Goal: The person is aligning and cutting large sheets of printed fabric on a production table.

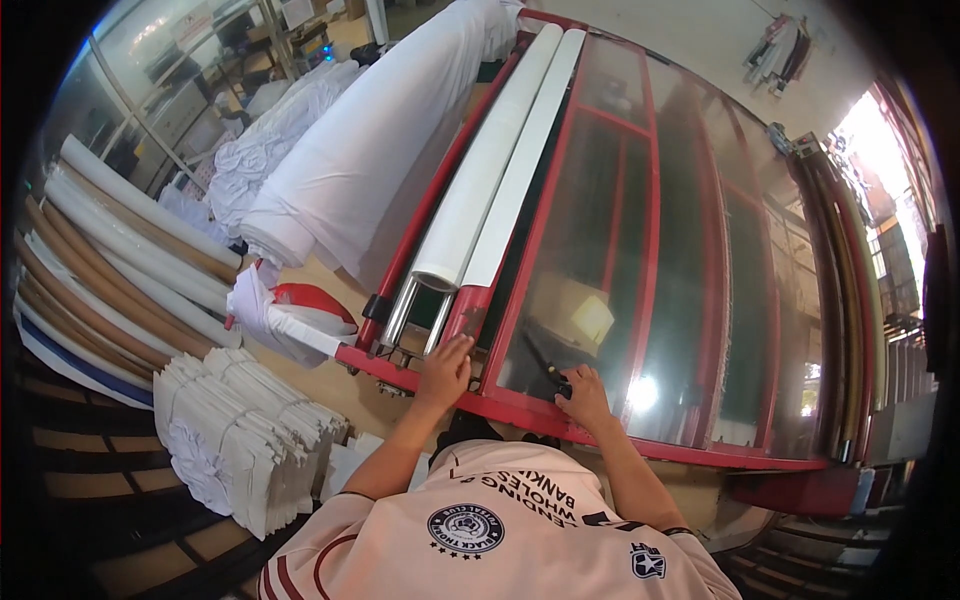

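Note:
My left hand (447,368) rests on the red frame of a long machine, its fingers stretched out, just below the near end of a white roll (440,262). Two shiny metal rollers (400,312) show beside it. A flat white strip (515,180) lies alongside the roll. My right hand (587,393) is at the near edge of the clear-topped table (580,250), its fingers curled on the end of a slim black tool (541,355). Part of that tool is hidden by the fingers, and its exact kind cannot be made out.
A big roll of white fabric (370,140) lies left of the machine. Farther left are stacked white and brown tubes (120,240), with tied bundles of folded white cloth (240,420) nearer me. A red and white bundle (310,300) hangs by the frame's corner. Dark rolls (835,290) line the right side.

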The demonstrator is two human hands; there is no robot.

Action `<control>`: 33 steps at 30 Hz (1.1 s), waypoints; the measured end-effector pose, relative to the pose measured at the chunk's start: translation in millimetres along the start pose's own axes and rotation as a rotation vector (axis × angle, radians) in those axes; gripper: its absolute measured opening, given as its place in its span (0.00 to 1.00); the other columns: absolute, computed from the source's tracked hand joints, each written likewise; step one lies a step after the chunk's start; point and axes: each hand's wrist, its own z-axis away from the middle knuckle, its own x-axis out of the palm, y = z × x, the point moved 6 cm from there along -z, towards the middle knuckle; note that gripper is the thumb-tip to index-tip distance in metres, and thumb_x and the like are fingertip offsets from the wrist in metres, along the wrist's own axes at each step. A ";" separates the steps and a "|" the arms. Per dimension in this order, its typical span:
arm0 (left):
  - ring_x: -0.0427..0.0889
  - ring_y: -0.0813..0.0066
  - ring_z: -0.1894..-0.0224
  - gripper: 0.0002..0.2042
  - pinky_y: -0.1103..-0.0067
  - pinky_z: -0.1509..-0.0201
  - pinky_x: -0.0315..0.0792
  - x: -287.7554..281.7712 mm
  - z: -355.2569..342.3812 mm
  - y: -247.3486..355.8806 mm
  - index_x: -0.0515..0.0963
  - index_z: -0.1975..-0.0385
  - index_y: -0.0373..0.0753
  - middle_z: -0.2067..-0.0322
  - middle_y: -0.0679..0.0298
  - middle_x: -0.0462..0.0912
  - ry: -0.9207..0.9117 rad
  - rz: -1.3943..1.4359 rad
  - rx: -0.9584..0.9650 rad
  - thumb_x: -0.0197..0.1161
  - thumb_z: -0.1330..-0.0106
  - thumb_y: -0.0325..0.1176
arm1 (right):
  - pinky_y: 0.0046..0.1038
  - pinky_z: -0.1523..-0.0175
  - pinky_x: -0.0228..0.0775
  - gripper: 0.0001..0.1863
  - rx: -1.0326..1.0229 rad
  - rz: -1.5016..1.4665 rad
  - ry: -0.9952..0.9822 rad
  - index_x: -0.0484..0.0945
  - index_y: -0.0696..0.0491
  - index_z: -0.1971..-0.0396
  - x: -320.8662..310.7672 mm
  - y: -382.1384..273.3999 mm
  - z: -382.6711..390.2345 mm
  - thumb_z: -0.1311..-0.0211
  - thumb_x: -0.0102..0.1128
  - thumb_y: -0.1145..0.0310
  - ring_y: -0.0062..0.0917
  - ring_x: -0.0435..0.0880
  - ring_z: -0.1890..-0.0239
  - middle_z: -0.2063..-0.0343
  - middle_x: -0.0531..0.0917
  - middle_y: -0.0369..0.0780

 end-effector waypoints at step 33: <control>0.82 0.70 0.58 0.16 0.76 0.46 0.72 79.2 -116.6 -190.3 0.82 0.54 0.37 0.62 0.63 0.85 0.408 1.701 -1.082 0.63 0.25 0.45 | 0.27 0.71 0.83 0.10 0.593 -1.064 0.075 0.83 0.65 0.66 57.6 -109.8 -256.4 0.35 0.69 0.70 0.25 0.83 0.72 0.71 0.84 0.41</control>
